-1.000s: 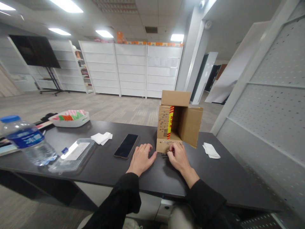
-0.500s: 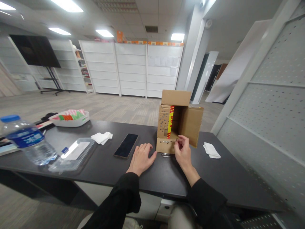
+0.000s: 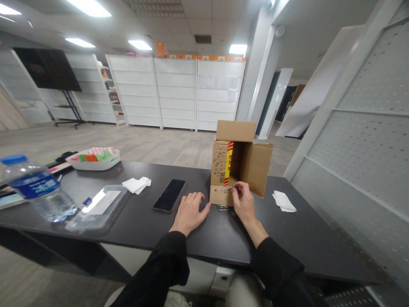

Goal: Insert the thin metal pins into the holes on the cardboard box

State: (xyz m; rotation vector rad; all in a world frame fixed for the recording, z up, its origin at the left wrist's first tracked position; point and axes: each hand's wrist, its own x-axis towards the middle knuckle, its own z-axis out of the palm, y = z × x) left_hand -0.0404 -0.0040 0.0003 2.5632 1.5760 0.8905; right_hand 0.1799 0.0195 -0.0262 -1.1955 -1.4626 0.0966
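A cardboard box [image 3: 255,166] stands on the dark table with its flaps open toward me. Small round metal heads dot its left flap and lower flap [image 3: 220,197], along with dark holes. At the lower flap's upper right part, my right hand [image 3: 244,204] pinches thumb and fingertips together; whatever sits between them is too small to make out. Several thin metal pins, like screws or nails [image 3: 223,208], lie on the table just under that flap. My left hand [image 3: 191,211] rests flat on the table left of the box, fingers spread, holding nothing.
Left of my left hand lies a phone [image 3: 169,195]. Further left are folded tissue [image 3: 136,185], a clear plastic case [image 3: 99,207], a water bottle [image 3: 38,189] and a white basket [image 3: 96,165] of wrapped items. Another tissue [image 3: 283,201] lies right of the box.
My right hand has shifted slightly left along the lower flap, its fingertips still pinched. My left hand and the box stay where they were.
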